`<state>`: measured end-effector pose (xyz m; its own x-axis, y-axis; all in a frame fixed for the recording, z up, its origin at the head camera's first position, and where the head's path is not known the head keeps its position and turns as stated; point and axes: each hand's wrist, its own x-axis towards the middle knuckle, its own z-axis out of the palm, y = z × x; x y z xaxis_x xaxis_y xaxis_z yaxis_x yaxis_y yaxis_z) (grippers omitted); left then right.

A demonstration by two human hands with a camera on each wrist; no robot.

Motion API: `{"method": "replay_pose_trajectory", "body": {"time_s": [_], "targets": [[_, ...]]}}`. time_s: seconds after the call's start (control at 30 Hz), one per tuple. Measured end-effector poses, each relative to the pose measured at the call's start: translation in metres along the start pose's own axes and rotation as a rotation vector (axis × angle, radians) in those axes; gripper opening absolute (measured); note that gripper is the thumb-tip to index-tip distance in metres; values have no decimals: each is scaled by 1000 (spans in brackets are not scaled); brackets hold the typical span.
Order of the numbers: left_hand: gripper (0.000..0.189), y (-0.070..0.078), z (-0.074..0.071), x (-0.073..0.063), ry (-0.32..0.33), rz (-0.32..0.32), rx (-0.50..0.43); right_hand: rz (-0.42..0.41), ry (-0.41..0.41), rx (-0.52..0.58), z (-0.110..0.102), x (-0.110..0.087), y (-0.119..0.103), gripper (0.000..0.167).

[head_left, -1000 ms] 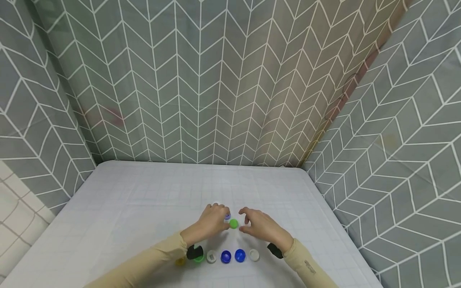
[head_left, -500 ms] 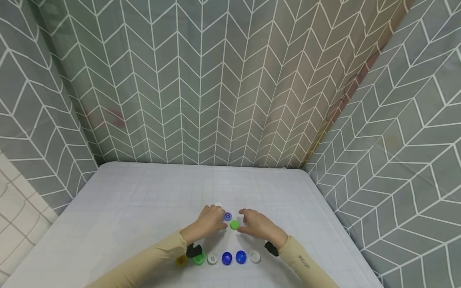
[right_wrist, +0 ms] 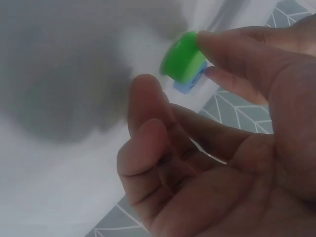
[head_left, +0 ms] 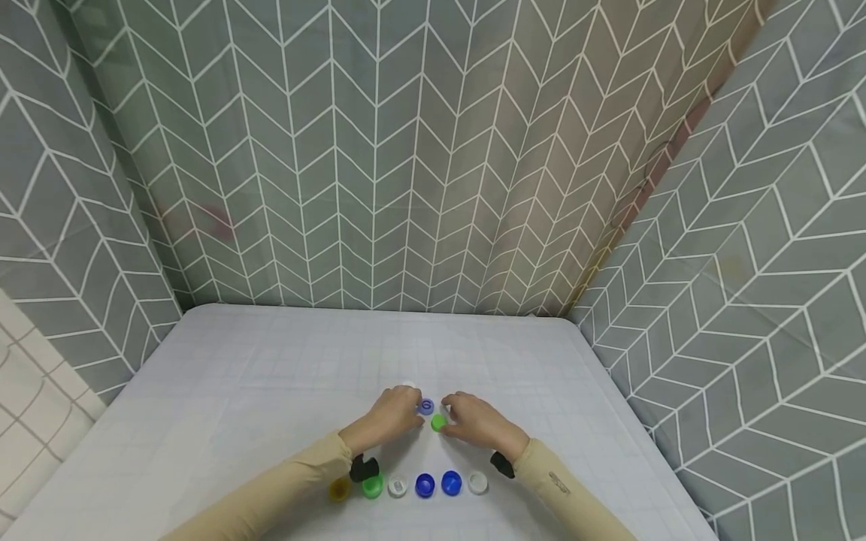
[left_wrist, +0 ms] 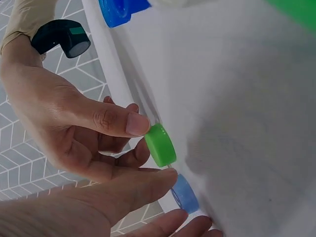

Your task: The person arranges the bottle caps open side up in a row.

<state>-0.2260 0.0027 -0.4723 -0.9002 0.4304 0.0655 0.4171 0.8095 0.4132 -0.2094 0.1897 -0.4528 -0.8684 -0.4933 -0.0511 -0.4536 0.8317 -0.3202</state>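
Note:
A light green bottle cap (head_left: 438,423) lies on the white table between the two hands. Just beyond it is a light blue bottle cap (head_left: 425,406) with a ring mark on top. My right hand (head_left: 482,421) comes in from the right, its thumb tip at the green cap's edge and its other fingers bent, clear of the cap. On the other side, my left hand (head_left: 387,415) has its fingertips at the light blue cap's left edge. The left thumb (left_wrist: 165,178) points between the two caps, apart from the fingers. A white cap (head_left: 409,384) shows partly behind the left hand.
A row of caps lies nearer me: yellow (head_left: 340,490), green (head_left: 373,486), white (head_left: 398,487), dark blue (head_left: 425,485), blue (head_left: 451,483) and another white (head_left: 477,482). The left forearm passes over the row's left end. Grey patterned curtains (head_left: 379,150) stand behind the table.
My left hand has drawn slightly left, uncovering more of the light blue cap. The right hand has shifted left, bringing its thumb up to the green cap.

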Motion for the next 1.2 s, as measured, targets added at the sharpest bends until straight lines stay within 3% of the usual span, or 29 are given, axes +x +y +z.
{"method": "replay_pose_trajectory", "body": {"time_s": [0.17, 0.4, 0.67, 0.87, 1.2], "targets": [[23, -3, -1, 2, -11, -4, -50, -26, 5, 19, 4, 5, 0, 37], [22, -3, 1, 4, -4, -1, -30, -32, 1, 66, 7, 9, 2, 26], [26, -2, 6, 5, 18, 43, -23, 2, -6, 112, 8, 10, 3, 23], [27, 0, 7, 6, -5, 52, -67, -25, 16, 123, 9, 7, 3, 22], [24, 5, 8, 3, -7, 127, -67, -70, 35, 193, 8, 5, 4, 25]]}}
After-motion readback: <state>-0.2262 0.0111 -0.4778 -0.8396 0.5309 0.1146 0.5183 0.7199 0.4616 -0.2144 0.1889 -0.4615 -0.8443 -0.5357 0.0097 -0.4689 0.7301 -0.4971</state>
